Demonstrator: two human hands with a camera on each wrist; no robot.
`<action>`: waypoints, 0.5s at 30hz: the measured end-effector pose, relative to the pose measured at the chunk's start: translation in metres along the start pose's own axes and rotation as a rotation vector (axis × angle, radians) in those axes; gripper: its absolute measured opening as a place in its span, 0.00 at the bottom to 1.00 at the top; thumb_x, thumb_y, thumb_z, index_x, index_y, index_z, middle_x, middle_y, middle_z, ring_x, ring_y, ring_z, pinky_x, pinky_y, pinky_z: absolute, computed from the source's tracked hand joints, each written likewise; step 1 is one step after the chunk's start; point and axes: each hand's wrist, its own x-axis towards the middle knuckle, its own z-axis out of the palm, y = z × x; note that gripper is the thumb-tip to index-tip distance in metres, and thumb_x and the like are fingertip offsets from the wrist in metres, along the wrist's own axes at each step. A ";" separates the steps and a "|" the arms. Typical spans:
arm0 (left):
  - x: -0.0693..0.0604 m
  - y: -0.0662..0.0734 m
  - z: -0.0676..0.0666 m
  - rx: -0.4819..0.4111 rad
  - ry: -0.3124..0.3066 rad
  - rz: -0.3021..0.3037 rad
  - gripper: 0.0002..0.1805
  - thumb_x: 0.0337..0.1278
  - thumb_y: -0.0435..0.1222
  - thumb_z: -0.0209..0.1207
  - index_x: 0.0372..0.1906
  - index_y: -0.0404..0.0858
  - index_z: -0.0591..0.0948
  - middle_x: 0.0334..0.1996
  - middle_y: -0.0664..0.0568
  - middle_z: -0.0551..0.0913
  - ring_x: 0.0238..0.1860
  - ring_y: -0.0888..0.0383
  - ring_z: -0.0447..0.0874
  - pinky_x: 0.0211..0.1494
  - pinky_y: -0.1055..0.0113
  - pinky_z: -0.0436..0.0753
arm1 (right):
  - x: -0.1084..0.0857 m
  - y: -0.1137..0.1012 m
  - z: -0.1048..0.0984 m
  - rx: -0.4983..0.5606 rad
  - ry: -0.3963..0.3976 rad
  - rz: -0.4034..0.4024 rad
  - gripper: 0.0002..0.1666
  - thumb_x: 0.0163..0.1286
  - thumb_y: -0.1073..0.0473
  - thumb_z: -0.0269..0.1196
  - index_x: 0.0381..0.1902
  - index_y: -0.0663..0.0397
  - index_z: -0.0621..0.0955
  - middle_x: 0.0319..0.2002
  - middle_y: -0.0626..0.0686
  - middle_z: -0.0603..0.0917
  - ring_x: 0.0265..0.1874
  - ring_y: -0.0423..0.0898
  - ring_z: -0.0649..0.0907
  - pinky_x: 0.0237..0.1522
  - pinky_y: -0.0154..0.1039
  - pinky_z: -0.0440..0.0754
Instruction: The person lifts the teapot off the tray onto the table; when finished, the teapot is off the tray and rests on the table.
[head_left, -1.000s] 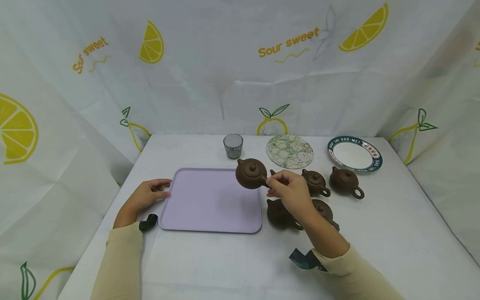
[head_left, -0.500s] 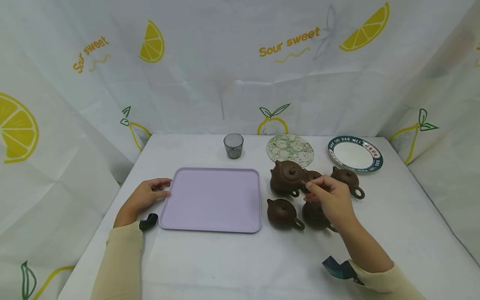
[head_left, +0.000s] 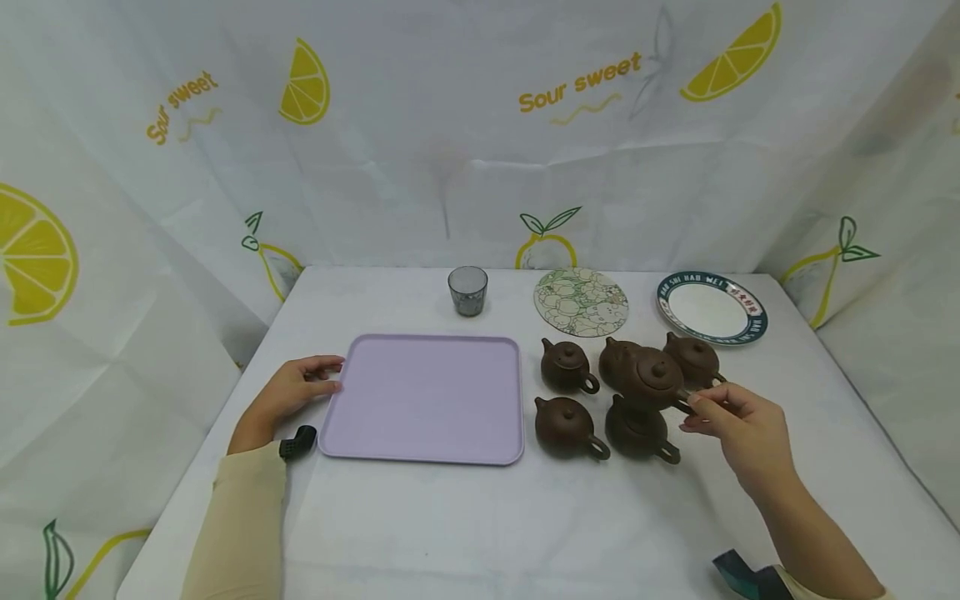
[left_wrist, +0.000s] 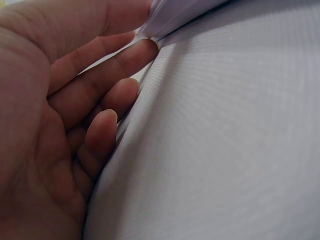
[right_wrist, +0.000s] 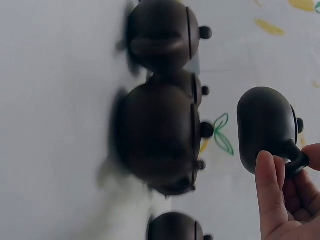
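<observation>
In the head view my right hand (head_left: 742, 429) pinches a brown teapot (head_left: 651, 377) by its handle. The teapot is held up above the others and partly covers them. In the right wrist view this held teapot (right_wrist: 265, 130) hangs clear of the table, with fingers (right_wrist: 270, 190) at its handle. Several similar teapots stand below, among them a front-left teapot (head_left: 564, 425), a back-left teapot (head_left: 565, 364) and a front-right teapot (head_left: 636, 429). My left hand (head_left: 288, 396) rests with relaxed fingers against the left edge of a lilac tray (head_left: 427, 400); its fingertips touch the rim.
Behind the tray stands a grey glass (head_left: 468, 292). A round patterned mat (head_left: 581, 302) and a plate with a dark lettered rim (head_left: 667, 310) lie along the back of the white table (head_left: 450, 525). A lemon-print cloth (head_left: 420, 167) hangs behind.
My right hand has carried the held teapot rightward, from above the tray's right edge to over the group of teapots, uncovering those on the left. My left hand and the tray stay put.
</observation>
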 end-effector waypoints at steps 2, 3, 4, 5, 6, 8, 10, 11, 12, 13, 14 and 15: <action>0.000 0.001 0.000 0.000 0.001 0.002 0.29 0.50 0.43 0.72 0.59 0.39 0.81 0.41 0.48 0.81 0.43 0.52 0.75 0.44 0.69 0.72 | -0.004 0.006 -0.009 -0.026 0.001 0.036 0.13 0.73 0.62 0.57 0.39 0.71 0.79 0.34 0.46 0.81 0.25 0.40 0.86 0.33 0.25 0.79; 0.000 0.001 0.000 0.000 0.001 0.002 0.29 0.50 0.43 0.71 0.59 0.39 0.81 0.41 0.48 0.81 0.43 0.52 0.75 0.44 0.69 0.72 | -0.005 0.009 -0.013 -0.046 0.000 0.059 0.13 0.73 0.61 0.57 0.39 0.71 0.79 0.34 0.45 0.82 0.25 0.40 0.86 0.33 0.24 0.78; 0.000 0.002 0.000 0.004 0.000 0.003 0.29 0.50 0.43 0.71 0.59 0.39 0.81 0.41 0.48 0.81 0.42 0.52 0.75 0.44 0.69 0.72 | -0.007 0.012 -0.018 -0.066 -0.004 0.085 0.14 0.73 0.60 0.57 0.39 0.70 0.79 0.32 0.44 0.82 0.26 0.39 0.86 0.32 0.23 0.77; 0.000 0.002 0.000 0.007 0.001 0.003 0.29 0.50 0.43 0.71 0.59 0.39 0.81 0.41 0.48 0.81 0.42 0.53 0.75 0.44 0.69 0.72 | -0.008 0.015 -0.022 -0.081 -0.006 0.108 0.15 0.73 0.59 0.57 0.39 0.70 0.79 0.31 0.44 0.83 0.26 0.40 0.86 0.32 0.23 0.77; 0.000 0.003 0.000 0.008 0.002 0.002 0.29 0.50 0.43 0.71 0.59 0.39 0.81 0.41 0.48 0.81 0.42 0.53 0.75 0.44 0.70 0.72 | -0.010 0.017 -0.025 -0.098 -0.008 0.133 0.15 0.73 0.58 0.57 0.39 0.70 0.79 0.31 0.43 0.83 0.26 0.39 0.86 0.32 0.22 0.76; 0.000 0.003 0.000 0.008 0.005 -0.003 0.28 0.50 0.43 0.71 0.59 0.39 0.81 0.41 0.48 0.80 0.42 0.53 0.75 0.44 0.70 0.72 | -0.012 0.024 -0.031 -0.119 -0.013 0.168 0.16 0.73 0.58 0.57 0.39 0.70 0.79 0.31 0.42 0.83 0.26 0.39 0.86 0.31 0.21 0.74; 0.000 0.003 0.000 0.010 0.004 -0.003 0.29 0.50 0.42 0.71 0.59 0.39 0.81 0.41 0.48 0.80 0.43 0.53 0.75 0.44 0.70 0.72 | -0.015 0.030 -0.035 -0.126 -0.014 0.196 0.16 0.73 0.58 0.57 0.39 0.71 0.79 0.31 0.44 0.83 0.26 0.40 0.86 0.31 0.21 0.75; -0.001 0.003 0.000 0.009 0.006 -0.006 0.28 0.50 0.42 0.71 0.59 0.39 0.81 0.41 0.48 0.80 0.42 0.53 0.75 0.44 0.70 0.72 | -0.016 0.033 -0.036 -0.125 -0.015 0.212 0.16 0.73 0.58 0.57 0.39 0.72 0.79 0.31 0.45 0.83 0.25 0.40 0.86 0.30 0.21 0.75; -0.001 0.003 0.000 0.009 0.007 -0.008 0.28 0.50 0.42 0.71 0.58 0.39 0.81 0.41 0.48 0.80 0.42 0.54 0.75 0.44 0.70 0.72 | -0.017 0.036 -0.037 -0.129 -0.018 0.229 0.16 0.73 0.58 0.56 0.39 0.72 0.79 0.31 0.47 0.83 0.25 0.40 0.86 0.30 0.22 0.76; -0.001 0.003 0.000 0.010 0.010 -0.010 0.28 0.50 0.42 0.72 0.58 0.39 0.81 0.41 0.48 0.80 0.42 0.54 0.75 0.44 0.70 0.72 | -0.018 0.039 -0.038 -0.133 -0.021 0.239 0.16 0.73 0.59 0.56 0.39 0.72 0.78 0.32 0.49 0.83 0.25 0.40 0.85 0.30 0.23 0.77; -0.001 0.003 0.001 0.012 0.011 -0.011 0.28 0.50 0.42 0.72 0.58 0.39 0.81 0.41 0.48 0.80 0.42 0.54 0.75 0.44 0.71 0.72 | -0.018 0.041 -0.039 -0.138 -0.027 0.254 0.16 0.73 0.59 0.56 0.38 0.73 0.78 0.33 0.51 0.84 0.25 0.40 0.85 0.29 0.24 0.77; -0.002 0.002 0.001 0.015 0.010 -0.009 0.29 0.50 0.42 0.72 0.58 0.38 0.81 0.41 0.48 0.80 0.42 0.54 0.74 0.44 0.70 0.72 | -0.019 0.044 -0.040 -0.148 -0.033 0.271 0.17 0.73 0.59 0.56 0.38 0.72 0.78 0.34 0.53 0.84 0.25 0.40 0.85 0.29 0.25 0.78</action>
